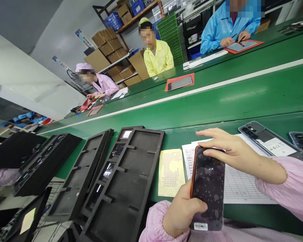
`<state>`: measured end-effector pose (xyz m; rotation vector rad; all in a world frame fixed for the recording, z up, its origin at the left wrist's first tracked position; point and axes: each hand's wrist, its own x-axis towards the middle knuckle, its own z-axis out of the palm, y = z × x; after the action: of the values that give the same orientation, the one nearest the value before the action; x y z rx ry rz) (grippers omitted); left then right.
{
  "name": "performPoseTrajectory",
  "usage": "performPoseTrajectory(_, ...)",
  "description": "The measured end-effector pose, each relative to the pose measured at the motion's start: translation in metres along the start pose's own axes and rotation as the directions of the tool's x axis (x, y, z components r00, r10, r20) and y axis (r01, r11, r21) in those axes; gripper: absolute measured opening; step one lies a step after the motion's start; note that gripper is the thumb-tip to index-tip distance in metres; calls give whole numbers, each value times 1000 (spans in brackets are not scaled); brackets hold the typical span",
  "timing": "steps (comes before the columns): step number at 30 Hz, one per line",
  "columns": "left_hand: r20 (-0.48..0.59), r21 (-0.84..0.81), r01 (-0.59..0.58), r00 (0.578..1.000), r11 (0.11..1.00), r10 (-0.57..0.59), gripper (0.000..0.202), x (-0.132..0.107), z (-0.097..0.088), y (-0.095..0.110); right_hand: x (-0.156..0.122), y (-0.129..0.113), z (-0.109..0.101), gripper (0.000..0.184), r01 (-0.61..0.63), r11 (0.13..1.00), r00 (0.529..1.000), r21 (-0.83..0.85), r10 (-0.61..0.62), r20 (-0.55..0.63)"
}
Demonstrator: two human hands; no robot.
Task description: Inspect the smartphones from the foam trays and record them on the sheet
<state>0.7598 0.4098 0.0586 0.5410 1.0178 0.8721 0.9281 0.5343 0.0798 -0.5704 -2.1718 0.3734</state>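
My left hand (181, 208) is closed around the lower left side of a dark smartphone (209, 188), its thumb lying on the front. The phone has an orange-brown edge, many blotchy spots like air bubbles across its front, and a small white barcode label (200, 226) at the bottom. At the phone's top edge, my right hand (237, 154) has its thumb on the front and a finger against the edge, while another finger stretches out above. Beneath the phone and right hand lie printed table sheets (244, 188). A yellow card (170, 171) with rows of small marks lies left of the phone.
Black compartment trays (138, 161) stand at the left, some slots holding phones. Two more phones (275, 141) lie at the right. Across the green bench (242, 97), several co-workers sit; one in blue (214, 30) handles a flat panel on a red mat (256, 44).
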Motion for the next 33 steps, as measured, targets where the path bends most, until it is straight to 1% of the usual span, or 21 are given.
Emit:
performPoseTrajectory(3, 22, 46, -14, 1000, 999, 13, 45, 1, -5, 1, -4, 0, 9, 18, 54, 995, 994, -85, -62, -88)
performPoseTrajectory(6, 9, 70, 9, 1000, 998, -10, 49, 3, -7, 2, -10, 0, 15, 13, 84, 983, 983, -164, -109, -149)
performPoseTrajectory(8, 5, 79, 0, 1000, 997, 0, 50, 2, -6, 3, -14, -3, 16, 11, 125, 961, 969, -248, -172, -177)
performPoseTrajectory(9, 9, 80, -36, 999, 996, 36, 52, 2, -6, 3, -15, -7, 14, 12, 158, 943, 962, -294, -214, -170)
performPoseTrajectory(11, 15, 62, -165, 986, 984, 165, 64, 1, -7, 3, -15, -17, 9, 15, 232, 919, 954, -319, -279, -108)
performPoseTrajectory(12, 10, 52, -236, 972, 970, 236, 74, 1, -8, 3, -14, -23, 6, 17, 242, 930, 961, -276, -269, -67)
performPoseTrajectory(14, -13, 54, -313, 949, 948, 314, 90, 2, -11, 4, -8, -35, -2, 19, 164, 983, 986, -80, -163, 27)
performPoseTrajectory(15, -19, 58, -306, 951, 950, 307, 94, 3, -13, 6, -5, -39, -6, 21, 93, 995, 990, 39, -97, 99)
performPoseTrajectory(16, -19, 57, -281, 959, 958, 282, 94, 4, -14, 8, -1, -41, -9, 25, 33, 989, 980, 145, -60, 187)
performPoseTrajectory(17, -13, 46, -247, 969, 968, 247, 92, 5, -16, 11, 2, -42, -10, 29, 9, 972, 959, 236, -75, 273)
performPoseTrajectory(18, -9, 19, -217, 976, 976, 217, 89, 6, -17, 14, 5, -41, -11, 34, 20, 951, 928, 308, -132, 347)
performPoseTrajectory(20, -12, -43, -190, 982, 981, 190, 79, 7, -19, 19, 7, -37, -11, 44, 117, 924, 846, 365, -285, 451)
performPoseTrajectory(23, -17, -36, -207, 978, 978, 207, 50, 9, -22, 25, 7, -34, -6, 48, 351, 887, 726, 299, -459, 512)
performPoseTrajectory(24, -2, -18, -204, 979, 979, 204, 39, 10, -22, 26, 7, -33, -4, 43, 415, 874, 705, 252, -484, 518)
performPoseTrajectory(25, 16, -4, -190, 982, 982, 190, 31, 11, -22, 26, 7, -33, -3, 36, 459, 865, 704, 205, -494, 511)
performPoseTrajectory(27, 37, -20, -140, 989, 990, 141, 29, 12, -20, 25, 8, -31, -2, 28, 476, 873, 744, 107, -464, 481)
performPoseTrajectory(29, 39, -97, -126, 991, 987, 131, 35, 13, -15, 25, 9, -25, -2, 32, 450, 893, 808, 21, -417, 417)
performPoseTrajectory(30, 43, -145, -151, 986, 978, 159, 38, 14, -11, 25, 9, -22, -1, 36, 419, 908, 850, -17, -385, 359)
performPoseTrajectory(31, 48, -193, -191, 978, 962, 204, 39, 14, -7, 26, 9, -18, 0, 38, 362, 931, 897, -47, -334, 291)
performPoseTrajectory(32, 55, -236, -233, 966, 943, 252, 39, 14, -2, 27, 9, -15, 1, 38, 267, 962, 946, -62, -249, 209)
performPoseTrajectory(33, 58, -272, -270, 953, 924, 296, 38, 15, 2, 28, 9, -14, 3, 37, 134, 990, 984, -53, -126, 129)
